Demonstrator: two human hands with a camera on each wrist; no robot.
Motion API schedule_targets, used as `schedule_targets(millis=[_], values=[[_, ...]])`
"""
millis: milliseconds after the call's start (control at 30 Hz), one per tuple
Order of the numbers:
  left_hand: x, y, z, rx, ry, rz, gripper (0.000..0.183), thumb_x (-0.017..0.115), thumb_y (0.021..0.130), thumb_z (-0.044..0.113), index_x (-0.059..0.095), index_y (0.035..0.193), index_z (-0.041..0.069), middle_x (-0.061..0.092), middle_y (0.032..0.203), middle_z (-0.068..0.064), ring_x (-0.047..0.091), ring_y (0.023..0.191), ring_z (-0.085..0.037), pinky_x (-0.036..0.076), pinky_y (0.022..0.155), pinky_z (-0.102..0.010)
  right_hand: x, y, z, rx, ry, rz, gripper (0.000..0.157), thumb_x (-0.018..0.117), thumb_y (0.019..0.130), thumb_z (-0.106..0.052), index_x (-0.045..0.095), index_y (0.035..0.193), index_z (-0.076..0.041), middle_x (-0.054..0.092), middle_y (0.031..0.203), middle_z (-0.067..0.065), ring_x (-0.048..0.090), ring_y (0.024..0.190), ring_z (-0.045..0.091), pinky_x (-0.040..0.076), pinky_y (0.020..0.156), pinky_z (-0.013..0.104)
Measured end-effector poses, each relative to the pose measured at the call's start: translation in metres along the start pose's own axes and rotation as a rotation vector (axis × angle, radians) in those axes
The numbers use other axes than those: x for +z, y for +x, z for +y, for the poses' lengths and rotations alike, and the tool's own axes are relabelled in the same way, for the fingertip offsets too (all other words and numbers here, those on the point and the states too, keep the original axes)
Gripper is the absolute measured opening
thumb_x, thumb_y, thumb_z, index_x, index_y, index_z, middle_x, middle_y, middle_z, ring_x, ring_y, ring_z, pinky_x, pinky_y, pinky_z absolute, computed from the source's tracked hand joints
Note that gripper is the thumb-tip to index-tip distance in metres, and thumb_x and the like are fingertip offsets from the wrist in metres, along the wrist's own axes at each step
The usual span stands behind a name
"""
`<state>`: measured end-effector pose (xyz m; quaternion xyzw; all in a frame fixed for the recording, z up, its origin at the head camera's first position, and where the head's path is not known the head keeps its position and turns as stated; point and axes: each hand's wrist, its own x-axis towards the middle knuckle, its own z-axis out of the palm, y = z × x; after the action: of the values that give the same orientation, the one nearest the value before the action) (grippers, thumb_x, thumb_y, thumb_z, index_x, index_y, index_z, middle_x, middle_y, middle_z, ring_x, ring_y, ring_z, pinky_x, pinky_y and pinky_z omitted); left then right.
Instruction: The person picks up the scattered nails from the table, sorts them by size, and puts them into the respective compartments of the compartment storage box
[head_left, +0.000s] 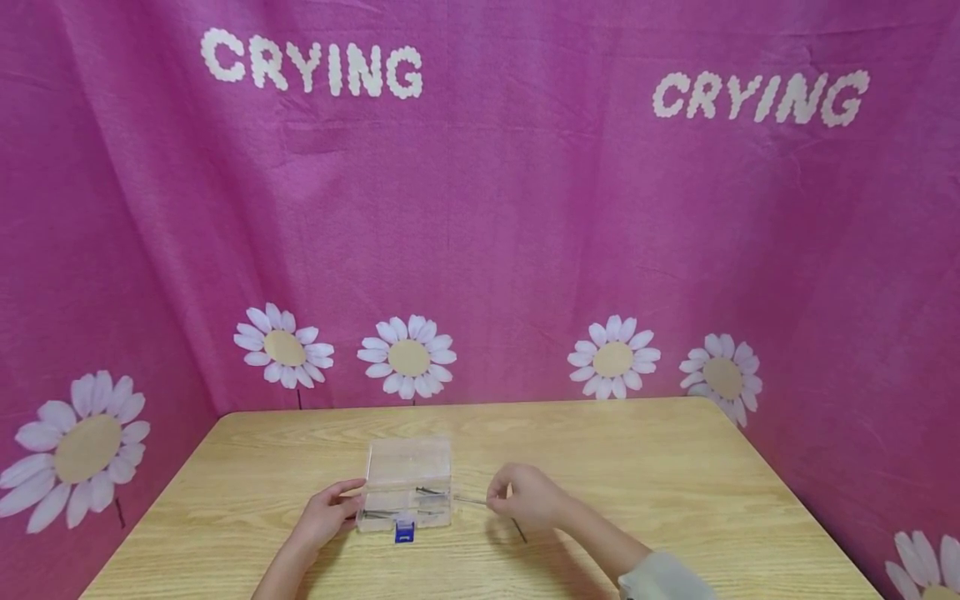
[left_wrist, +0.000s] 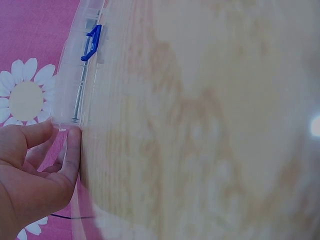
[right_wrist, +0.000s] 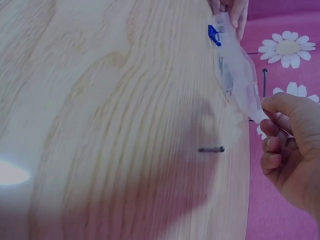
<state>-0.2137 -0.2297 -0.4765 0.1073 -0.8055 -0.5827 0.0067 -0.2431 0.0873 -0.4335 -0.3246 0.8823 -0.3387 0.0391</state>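
A clear plastic box (head_left: pixel 408 461) with a blue latch (head_left: pixel 405 532) lies on the table, lid raised at the back. Several thin metal screws (head_left: pixel 382 514) rest in its compartments. My left hand (head_left: pixel 327 514) holds the box's left end between thumb and fingertips, seen also in the left wrist view. Right of the box, my right hand (head_left: pixel 528 498) pinches a dark screw (right_wrist: pixel 265 82) between thumb and forefinger, head end outward. Below that hand a second screw (right_wrist: pixel 211 149) lies loose on the tabletop. Screw threads are too small to make out.
The pale wooden table (head_left: pixel 645 450) carries the box near its middle. A pink curtain (head_left: pixel 510 208) with white flowers and lettering hangs along the back and both sides of the table. The right hand's shadow falls across the wood.
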Motion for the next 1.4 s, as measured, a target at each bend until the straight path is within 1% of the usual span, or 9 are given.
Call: schedule_targets(millis=[233, 367, 500, 633, 767, 1067, 1233, 1400], values=[[0.0, -0.002, 0.0, 0.022, -0.011, 0.002, 0.036, 0.053, 0.09, 0.0, 0.052, 0.125, -0.009, 0.065, 0.101, -0.022, 0.063, 0.08, -0.015, 0.055, 0.068, -0.028, 0.006, 0.014, -0.007, -0.017, 0.006, 0.001, 0.007, 0.065, 0.082, -0.013, 0.069, 0.078, -0.01, 0.06, 0.076, -0.006, 0.05, 0.075, 0.005, 0.044, 0.07, 0.022], [0.0, -0.003, 0.0, 0.026, -0.024, -0.001, 0.036, 0.053, 0.09, -0.001, 0.051, 0.125, -0.009, 0.065, 0.1, -0.022, 0.063, 0.08, -0.015, 0.055, 0.068, -0.027, 0.011, 0.022, -0.014, -0.015, 0.01, 0.005, 0.007, 0.065, 0.083, -0.013, 0.069, 0.078, -0.009, 0.06, 0.075, -0.006, 0.05, 0.075, 0.005, 0.043, 0.07, 0.022], [0.0, -0.003, 0.0, 0.02, -0.023, -0.001, 0.036, 0.052, 0.09, -0.001, 0.051, 0.125, -0.009, 0.065, 0.1, -0.022, 0.062, 0.079, -0.014, 0.054, 0.067, -0.027, 0.016, 0.03, -0.021, -0.019, 0.011, 0.006, 0.007, 0.066, 0.082, -0.011, 0.069, 0.077, -0.008, 0.06, 0.073, -0.004, 0.05, 0.073, 0.005, 0.044, 0.069, 0.022], [0.0, -0.002, 0.0, 0.006, -0.024, 0.0, 0.036, 0.053, 0.091, 0.001, 0.051, 0.126, -0.008, 0.064, 0.101, -0.022, 0.062, 0.079, -0.014, 0.055, 0.068, -0.028, 0.022, 0.038, -0.026, -0.05, -0.004, 0.005, 0.007, 0.065, 0.081, -0.01, 0.069, 0.075, -0.007, 0.061, 0.071, -0.003, 0.05, 0.072, 0.004, 0.043, 0.068, 0.02], [0.0, -0.001, 0.0, -0.001, -0.026, 0.0, 0.036, 0.054, 0.091, 0.002, 0.052, 0.126, -0.008, 0.064, 0.103, -0.023, 0.062, 0.08, -0.015, 0.055, 0.069, -0.029, 0.03, 0.045, -0.03, -0.062, -0.008, -0.007, 0.006, 0.066, 0.08, -0.008, 0.069, 0.075, -0.006, 0.062, 0.07, -0.002, 0.048, 0.07, 0.002, 0.043, 0.067, 0.018], [0.0, 0.0, -0.001, 0.003, -0.027, -0.006, 0.037, 0.054, 0.091, 0.002, 0.051, 0.126, -0.008, 0.063, 0.104, -0.023, 0.062, 0.082, -0.015, 0.055, 0.07, -0.03, 0.048, 0.055, -0.043, 0.032, 0.017, -0.027, 0.006, 0.067, 0.08, -0.011, 0.07, 0.076, -0.008, 0.058, 0.068, -0.007, 0.045, 0.064, 0.0, 0.042, 0.063, 0.015], [0.001, 0.0, -0.002, 0.001, -0.032, -0.005, 0.037, 0.054, 0.091, 0.003, 0.051, 0.126, -0.008, 0.063, 0.104, -0.023, 0.062, 0.081, -0.014, 0.055, 0.07, -0.029, 0.057, 0.059, -0.05, 0.046, -0.01, -0.033, 0.009, 0.067, 0.081, -0.012, 0.068, 0.074, -0.008, 0.055, 0.066, -0.009, 0.043, 0.062, 0.0, 0.04, 0.061, 0.014], [0.0, 0.0, -0.002, 0.009, -0.049, -0.005, 0.037, 0.053, 0.09, 0.001, 0.051, 0.126, -0.009, 0.063, 0.103, -0.024, 0.062, 0.081, -0.015, 0.055, 0.07, -0.029, 0.065, 0.063, -0.055, 0.058, -0.009, -0.04, 0.008, 0.066, 0.08, -0.01, 0.068, 0.072, -0.008, 0.053, 0.062, -0.01, 0.043, 0.058, 0.0, 0.039, 0.058, 0.014]])
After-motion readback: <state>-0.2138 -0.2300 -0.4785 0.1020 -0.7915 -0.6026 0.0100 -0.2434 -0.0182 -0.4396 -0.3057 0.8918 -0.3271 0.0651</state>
